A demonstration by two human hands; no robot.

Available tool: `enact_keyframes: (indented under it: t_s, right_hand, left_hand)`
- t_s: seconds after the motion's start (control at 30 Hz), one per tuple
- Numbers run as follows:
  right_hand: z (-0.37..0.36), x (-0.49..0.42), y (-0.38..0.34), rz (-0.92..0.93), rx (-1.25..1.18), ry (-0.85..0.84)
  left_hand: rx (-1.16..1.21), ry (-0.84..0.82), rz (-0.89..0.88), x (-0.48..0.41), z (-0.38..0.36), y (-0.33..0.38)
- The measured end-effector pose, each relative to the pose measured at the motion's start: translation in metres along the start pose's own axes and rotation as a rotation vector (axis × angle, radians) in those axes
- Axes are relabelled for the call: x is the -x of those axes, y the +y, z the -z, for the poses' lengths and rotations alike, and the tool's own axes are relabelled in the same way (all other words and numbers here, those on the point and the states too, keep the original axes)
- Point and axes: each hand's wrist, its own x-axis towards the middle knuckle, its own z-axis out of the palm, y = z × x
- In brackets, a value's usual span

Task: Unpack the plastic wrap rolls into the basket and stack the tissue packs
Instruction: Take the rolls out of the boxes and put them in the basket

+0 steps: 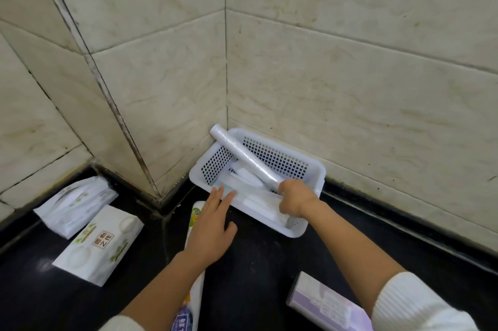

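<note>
Already a plastic wrap roll (244, 156) slants into the white perforated plastic basket (292, 162) in the tiled corner.

Closed around the roll's near end, the right hand (296, 200) holds the smooth, glossy cylinder; its far end rests over the basket's far-left rim. The left hand (213, 225) lies flat, fingers spread, touching the near rim, over a printed wrap package (194, 276). Two white tissue packs (89, 228) with green print lie apart, left, on the black counter (256, 276); a lilac box (327, 303) sits near right. Labels unreadable.
</note>
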Motion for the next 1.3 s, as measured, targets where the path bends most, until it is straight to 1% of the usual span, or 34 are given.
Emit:
enact_keyframes:
  t_s: [0.1,0.17,0.23,0.27,0.33,0.37,0.43,0.5,0.57,0.63,0.7,0.8,0.9,1.0,1.07,1.13,1.17,1.3]
  right_hand:
    - [0.012,0.012,-0.007,0.088,-0.082,0.06]
    - [0.012,0.023,-0.019,0.138,-0.231,0.158]
    - [0.001,0.037,-0.037,0.176,-0.4,0.231]
    - [-0.011,0.044,-0.048,0.192,-0.468,0.226]
    - [-0.043,0.055,-0.069,0.232,-0.556,0.138]
    - [-0.061,0.06,-0.079,0.25,-0.56,0.084]
    - [-0.098,0.065,-0.098,0.272,-0.485,0.023]
    - [-0.128,0.069,-0.113,0.299,-0.39,0.013]
    - [-0.15,0.073,-0.124,0.343,-0.247,0.02]
    - [-0.161,0.076,-0.128,0.367,-0.055,0.031]
    - [-0.163,0.079,-0.124,0.348,0.042,0.055]
    - [-0.16,0.086,-0.111,0.275,-0.008,0.155]
    - [-0.159,0.095,-0.09,0.193,-0.078,0.248]
    - [-0.161,0.102,-0.071,0.094,-0.086,0.251]
    - [-0.161,0.105,-0.065,0.034,-0.184,0.21]
    - [-0.16,0.106,-0.065,0.043,-0.326,0.185]
    - [-0.159,0.106,-0.065,0.079,-0.344,0.189]
    - [-0.157,0.104,-0.061,0.224,-0.138,0.222]
  left_hand:
    - [0.115,0.218,0.068,0.009,0.025,-0.006]
    - [0.173,0.352,0.173,0.023,0.04,-0.018]
    - [0.241,0.407,0.314,0.045,0.047,-0.033]
    - [0.276,0.388,0.391,0.059,0.046,-0.04]
    - [0.341,0.294,0.533,0.091,0.037,-0.052]
    - [0.378,0.241,0.586,0.107,0.029,-0.058]
    - [0.465,0.138,0.642,0.136,0.014,-0.063]
    - [0.554,0.05,0.657,0.157,0.002,-0.062]
    - [0.615,0.018,0.647,0.172,-0.004,-0.059]
    - [0.661,-0.011,0.585,0.181,-0.005,-0.054]
    - [0.676,-0.043,0.535,0.185,-0.003,-0.048]
    - [0.637,-0.057,0.545,0.184,-0.001,-0.043]
    - [0.596,-0.111,0.5,0.182,-0.006,-0.036]
    - [0.551,-0.149,0.44,0.181,-0.016,-0.026]
    - [0.513,-0.155,0.438,0.179,-0.023,-0.021]
    - [0.503,-0.143,0.471,0.175,-0.026,-0.017]
    - [0.5,-0.137,0.491,0.174,-0.026,-0.015]
    - [0.464,-0.092,0.541,0.169,-0.024,-0.015]
